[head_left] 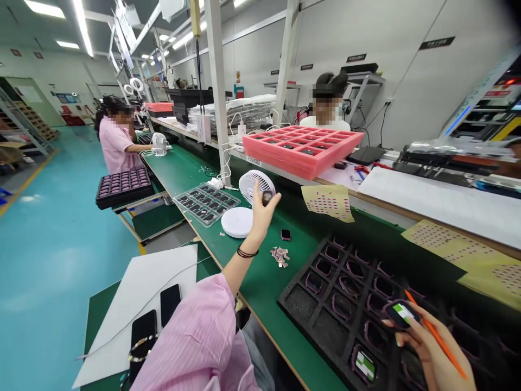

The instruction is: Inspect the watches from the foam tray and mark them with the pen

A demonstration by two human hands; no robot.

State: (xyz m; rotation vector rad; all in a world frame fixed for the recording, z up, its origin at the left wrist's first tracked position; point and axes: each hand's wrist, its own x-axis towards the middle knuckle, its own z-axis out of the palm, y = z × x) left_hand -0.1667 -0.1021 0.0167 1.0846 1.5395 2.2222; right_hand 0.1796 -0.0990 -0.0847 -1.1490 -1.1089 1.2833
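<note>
My left hand is raised near a small white fan, its fingers curled around a small dark watch-like piece. Over the black foam tray, my right hand grips a smartwatch case with a green and white label on its face. A slim orange pointed tool lies across the same hand. Purple-rimmed watch cases fill many of the tray's compartments; one watch case at the near edge also has a green and white label.
On the green bench lie a small watch, a pile of small pinkish strips and a clear tray of dark parts. A pink foam tray rests on the shelf. Phones lie at left. Two co-workers are farther off.
</note>
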